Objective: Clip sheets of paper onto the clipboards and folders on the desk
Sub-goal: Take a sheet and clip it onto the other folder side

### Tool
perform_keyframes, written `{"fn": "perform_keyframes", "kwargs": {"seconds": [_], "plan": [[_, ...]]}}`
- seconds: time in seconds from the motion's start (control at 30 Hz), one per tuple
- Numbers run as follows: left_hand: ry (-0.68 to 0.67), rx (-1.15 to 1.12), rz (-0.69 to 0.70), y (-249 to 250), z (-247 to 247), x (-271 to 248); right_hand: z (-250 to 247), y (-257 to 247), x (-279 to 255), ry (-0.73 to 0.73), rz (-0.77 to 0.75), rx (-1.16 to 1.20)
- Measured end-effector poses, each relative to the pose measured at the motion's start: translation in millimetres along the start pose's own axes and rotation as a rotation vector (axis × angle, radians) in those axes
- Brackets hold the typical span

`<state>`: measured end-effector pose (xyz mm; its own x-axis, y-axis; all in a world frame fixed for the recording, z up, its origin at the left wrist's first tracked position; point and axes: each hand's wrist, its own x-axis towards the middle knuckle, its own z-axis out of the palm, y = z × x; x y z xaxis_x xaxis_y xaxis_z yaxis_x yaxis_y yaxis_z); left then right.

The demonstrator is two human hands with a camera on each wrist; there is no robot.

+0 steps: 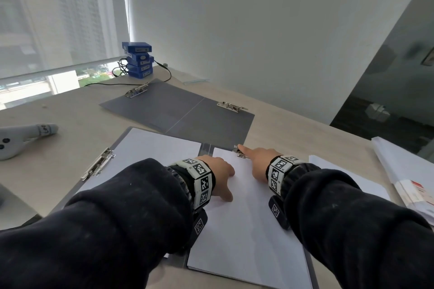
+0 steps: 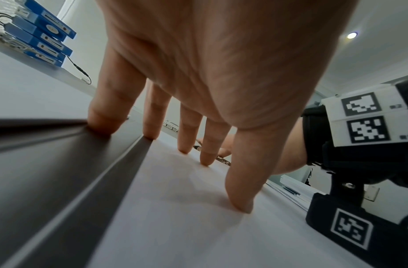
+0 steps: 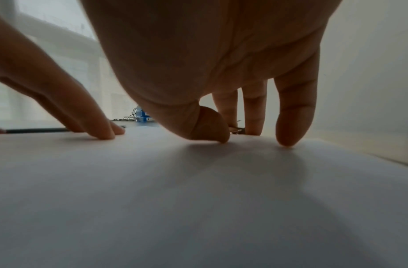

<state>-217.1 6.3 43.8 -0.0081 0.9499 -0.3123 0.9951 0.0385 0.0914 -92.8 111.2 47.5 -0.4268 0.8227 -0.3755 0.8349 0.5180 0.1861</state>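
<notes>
An open grey folder (image 1: 206, 147) lies in front of me. Its left half holds a white sheet (image 1: 145, 152) under a metal clip (image 1: 98, 164). A second white sheet (image 1: 246, 230) covers the right half. My left hand (image 1: 220, 178) presses this sheet (image 2: 175, 208) flat with spread, straight fingers (image 2: 189, 143). My right hand (image 1: 258, 159) is at the sheet's top edge, its index finger laid on the small metal clip (image 1: 242, 153). In the right wrist view the thumb (image 3: 212, 127) rests on the paper beside that clip (image 3: 237, 129). A second grey folder (image 1: 178, 108) lies open beyond, without paper.
A stack of blue boxes (image 1: 138, 60) with black cables stands at the far corner by the window. A grey handheld device (image 1: 23, 136) lies on the left. A pile of white paper (image 1: 404, 166) sits at the right edge, with a loose sheet (image 1: 347, 176) beside it.
</notes>
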Motion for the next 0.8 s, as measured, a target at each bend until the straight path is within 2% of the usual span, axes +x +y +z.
{"fn": "perform_keyframes", "kwargs": {"seconds": [0.23, 0.37, 0.6, 0.8], "plan": [[0.008, 0.007, 0.003, -1.5, 2.2, 3.7, -3.5, -6.7, 4.7, -0.024, -0.01, -0.114], [0.02, 0.009, 0.004, -2.6, 4.3, 4.6, -3.7, -8.5, 8.1, -0.031, 0.004, -0.1], [0.037, -0.012, -0.002, -4.3, 8.1, 3.9, 7.7, 0.6, -7.7, 0.011, 0.012, 0.107], [0.03, 0.011, -0.006, 0.8, 7.5, -2.4, 34.6, 9.4, -72.3, 0.005, -0.095, 0.346]]}}
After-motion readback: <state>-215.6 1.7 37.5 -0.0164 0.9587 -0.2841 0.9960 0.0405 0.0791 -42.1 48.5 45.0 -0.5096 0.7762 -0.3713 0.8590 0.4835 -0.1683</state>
